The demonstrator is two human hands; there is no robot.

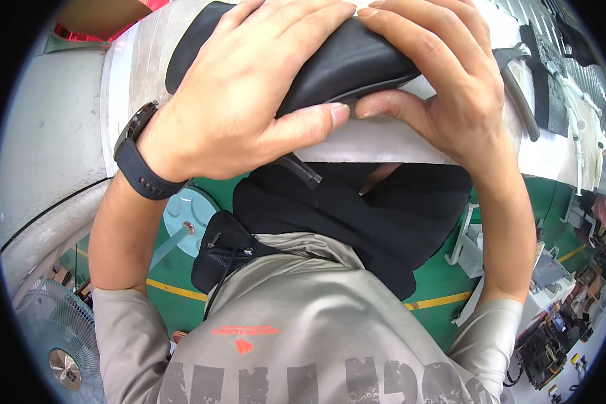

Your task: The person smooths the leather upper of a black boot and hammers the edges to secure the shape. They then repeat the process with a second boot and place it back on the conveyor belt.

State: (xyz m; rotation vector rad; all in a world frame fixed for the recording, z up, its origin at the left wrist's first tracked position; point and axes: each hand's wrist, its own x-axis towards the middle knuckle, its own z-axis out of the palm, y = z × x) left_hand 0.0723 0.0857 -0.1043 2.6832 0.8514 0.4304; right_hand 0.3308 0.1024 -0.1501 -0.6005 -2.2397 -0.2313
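Observation:
A padded, smooth black leather-like piece (349,64) with a curved, seamed edge lies at the far middle of the pale worktable; its exact kind I cannot make out. My left hand (242,87) rests over its left part, fingers stretched across the top and thumb along the near edge. From the right, my right hand (444,67) curls round it, fingertips on top and thumb at the near edge. Both hands' fingertips almost meet at the top of the picture. Below my left hand a narrow black strap end (303,172) hangs over the table edge.
The pale worktable (397,138) ends just before my lap. A hammer (518,94) lies to the right, beside a black strip (547,87). A red box (94,20) is at the far left. Low down stand a fan (64,350) and a light-blue round stool (188,219).

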